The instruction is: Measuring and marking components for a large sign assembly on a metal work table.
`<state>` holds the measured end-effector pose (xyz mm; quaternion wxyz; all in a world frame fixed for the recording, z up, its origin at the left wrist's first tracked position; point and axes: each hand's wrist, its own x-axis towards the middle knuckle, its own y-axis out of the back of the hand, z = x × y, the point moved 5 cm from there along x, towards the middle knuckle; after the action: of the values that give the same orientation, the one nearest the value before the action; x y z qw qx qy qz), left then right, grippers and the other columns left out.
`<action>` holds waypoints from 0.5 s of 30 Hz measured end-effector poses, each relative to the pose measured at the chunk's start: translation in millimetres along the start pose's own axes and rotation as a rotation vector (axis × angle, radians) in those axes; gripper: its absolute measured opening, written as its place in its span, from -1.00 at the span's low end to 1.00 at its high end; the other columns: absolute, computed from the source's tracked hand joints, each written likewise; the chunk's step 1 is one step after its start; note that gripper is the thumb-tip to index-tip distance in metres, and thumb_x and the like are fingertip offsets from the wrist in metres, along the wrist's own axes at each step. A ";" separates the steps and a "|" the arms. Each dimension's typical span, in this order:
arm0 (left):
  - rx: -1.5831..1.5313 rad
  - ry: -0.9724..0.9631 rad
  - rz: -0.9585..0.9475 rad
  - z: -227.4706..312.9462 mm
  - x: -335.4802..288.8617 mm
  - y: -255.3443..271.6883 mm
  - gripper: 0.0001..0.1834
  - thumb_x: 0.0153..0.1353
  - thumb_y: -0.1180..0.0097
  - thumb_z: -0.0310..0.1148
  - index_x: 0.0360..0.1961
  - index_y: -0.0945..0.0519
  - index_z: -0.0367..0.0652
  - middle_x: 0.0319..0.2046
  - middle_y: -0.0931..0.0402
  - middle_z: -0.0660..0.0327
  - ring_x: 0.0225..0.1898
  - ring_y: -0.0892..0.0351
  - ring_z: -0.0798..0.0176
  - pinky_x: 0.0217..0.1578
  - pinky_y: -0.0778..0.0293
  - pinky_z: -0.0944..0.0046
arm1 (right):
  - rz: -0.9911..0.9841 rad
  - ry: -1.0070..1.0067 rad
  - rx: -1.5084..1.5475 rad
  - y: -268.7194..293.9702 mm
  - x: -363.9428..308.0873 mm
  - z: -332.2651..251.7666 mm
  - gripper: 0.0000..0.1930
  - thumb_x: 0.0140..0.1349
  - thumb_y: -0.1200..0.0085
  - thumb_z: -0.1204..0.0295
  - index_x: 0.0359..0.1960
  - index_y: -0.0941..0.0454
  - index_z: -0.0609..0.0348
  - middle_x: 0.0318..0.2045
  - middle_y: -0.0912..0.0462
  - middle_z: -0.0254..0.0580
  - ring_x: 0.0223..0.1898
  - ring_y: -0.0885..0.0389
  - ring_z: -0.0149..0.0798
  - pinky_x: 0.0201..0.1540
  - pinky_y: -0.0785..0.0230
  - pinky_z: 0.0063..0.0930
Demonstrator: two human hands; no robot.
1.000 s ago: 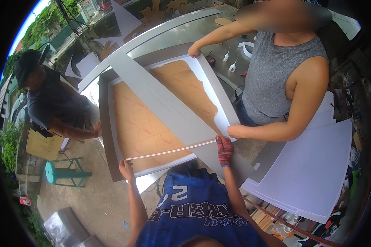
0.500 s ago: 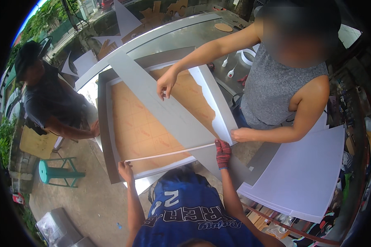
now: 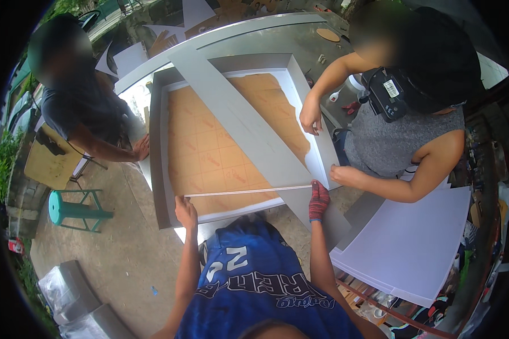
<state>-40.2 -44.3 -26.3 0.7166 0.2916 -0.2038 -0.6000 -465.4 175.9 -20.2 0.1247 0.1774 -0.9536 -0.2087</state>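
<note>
Between my hands a thin white strip (image 3: 243, 191) stretches across the near end of a shallow grey-walled tray (image 3: 162, 141). My bare left hand (image 3: 186, 212) is closed on its left end, and my right hand (image 3: 319, 202), in a red and dark knit glove, pinches its right end. Tan printed sheet (image 3: 203, 135) with white edging covers the tray's inside. A long grey panel (image 3: 237, 116) lies slantwise over the tray, passing under the strip near my right hand. The fingertips at both strip ends are partly hidden.
A co-worker (image 3: 401, 141) at the right has one hand at the tray's right wall and another near its corner. A second person (image 3: 85, 101) rests a hand by the left wall. White sheets (image 3: 407, 243) lie at the right; a green stool (image 3: 76, 209) stands left.
The right co-worker's hand has drawn back from over the grey panel to the tray's right wall, with the head bent lower. My view has shifted; both my hands still hold the strip.
</note>
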 end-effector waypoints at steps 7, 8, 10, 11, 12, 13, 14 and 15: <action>-0.090 -0.057 -0.007 -0.7 -5.3 0.3 -0.77 0.28 0.13 -0.30 -0.23 -0.51 -0.20 -0.37 -0.58 -0.03 -0.29 -0.56 -0.15 -0.27 -0.39 0.04 | 0.025 0.004 -0.054 2.2 -4.1 -9.8 -0.69 0.25 -0.02 0.21 -0.23 -0.63 0.21 -0.29 -0.62 -0.03 -0.20 -0.52 -0.15 -0.05 -0.32 -0.30; -0.083 -0.050 0.000 -3.6 -6.7 -2.0 -0.76 0.28 0.13 -0.29 -0.23 -0.51 -0.20 -0.39 -0.58 -0.03 -0.31 -0.56 -0.15 -0.28 -0.39 0.03 | 0.042 0.010 -0.077 4.8 -3.8 -11.1 -0.70 0.25 -0.02 0.22 -0.24 -0.63 0.22 -0.29 -0.62 -0.03 -0.20 -0.53 -0.15 -0.05 -0.32 -0.30; -0.107 -0.052 -0.009 2.9 -12.3 1.8 -0.76 0.28 0.13 -0.28 -0.23 -0.52 -0.20 -0.42 -0.58 -0.03 -0.33 -0.56 -0.14 -0.29 -0.39 0.03 | 0.059 0.008 -0.086 4.9 -4.2 -3.8 -0.70 0.25 -0.02 0.23 -0.25 -0.63 0.22 -0.29 -0.62 -0.03 -0.20 -0.53 -0.15 -0.06 -0.33 -0.30; -0.133 -0.048 -0.016 5.4 -14.8 2.4 -0.75 0.28 0.13 -0.27 -0.24 -0.52 -0.19 -0.45 -0.57 -0.03 -0.35 -0.56 -0.14 -0.30 -0.39 0.03 | 0.080 0.002 -0.077 6.8 -3.6 0.2 -0.71 0.25 -0.03 0.24 -0.26 -0.64 0.23 -0.29 -0.62 -0.04 -0.20 -0.53 -0.16 -0.06 -0.34 -0.31; -0.132 -0.042 -0.020 4.6 -15.1 1.8 -0.75 0.28 0.13 -0.27 -0.24 -0.52 -0.19 -0.45 -0.57 -0.03 -0.35 -0.56 -0.14 -0.30 -0.39 0.03 | 0.099 -0.004 -0.069 7.9 -3.3 4.2 -0.72 0.25 -0.04 0.26 -0.26 -0.64 0.23 -0.29 -0.62 -0.04 -0.21 -0.54 -0.16 -0.06 -0.34 -0.32; -0.121 -0.048 0.003 4.2 -15.4 1.5 -0.75 0.29 0.13 -0.26 -0.26 -0.52 -0.19 -0.46 -0.57 -0.03 -0.36 -0.56 -0.13 -0.31 -0.39 0.02 | 0.094 -0.005 -0.080 7.4 -2.8 8.1 -0.72 0.25 -0.04 0.26 -0.26 -0.64 0.23 -0.29 -0.62 -0.04 -0.21 -0.54 -0.16 -0.06 -0.34 -0.32; -0.111 -0.052 0.024 3.4 -16.4 0.4 -0.74 0.29 0.13 -0.25 -0.27 -0.53 -0.19 -0.48 -0.57 -0.03 -0.37 -0.56 -0.13 -0.32 -0.39 0.02 | 0.101 -0.013 -0.019 7.6 -2.4 12.6 -0.72 0.24 -0.05 0.27 -0.25 -0.63 0.25 -0.30 -0.62 -0.05 -0.21 -0.54 -0.18 -0.05 -0.34 -0.32; -0.109 -0.036 0.014 2.1 -15.8 -2.2 -0.74 0.29 0.13 -0.25 -0.27 -0.53 -0.19 -0.48 -0.57 -0.03 -0.37 -0.56 -0.13 -0.32 -0.39 0.02 | 0.106 -0.023 0.040 7.3 -1.9 17.1 -0.73 0.24 -0.07 0.28 -0.24 -0.63 0.26 -0.31 -0.62 -0.06 -0.21 -0.54 -0.20 -0.04 -0.34 -0.33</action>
<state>-46.2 -29.4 -25.3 0.7317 0.2398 -0.1857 -0.6105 -471.1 188.9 -32.3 0.1210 0.1265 -0.9670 -0.1848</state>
